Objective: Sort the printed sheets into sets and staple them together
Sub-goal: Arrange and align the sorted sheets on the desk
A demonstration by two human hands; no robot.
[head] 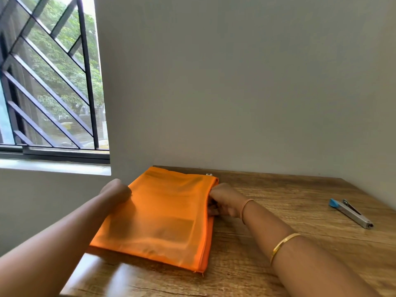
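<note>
An orange pouch lies flat on the wooden bench, stretched between the two hands. The left hand sits at the pouch's far left edge, knuckles up and bent. Its fingers are out of sight and the hand is blurred, so I cannot tell whether it grips the fabric or only rests on it. The right hand is at the pouch's right side, where the zip runs. Its fingers are curled in against that edge and hold it, with the fabric bunched just above the knuckles.

Darker rectangular patches show faintly through the orange material between the hands; whether they are the printed sheets cannot be told. A small pale zip pull lies at the far corner, just beyond the right hand.

The stapler, silver with a blue end, lies on the bench well to the right of the right hand, apart from the pouch. The right forearm carries a thin band at the wrist and a gold bangle further up. A barred window is beyond and above the left hand.
</note>
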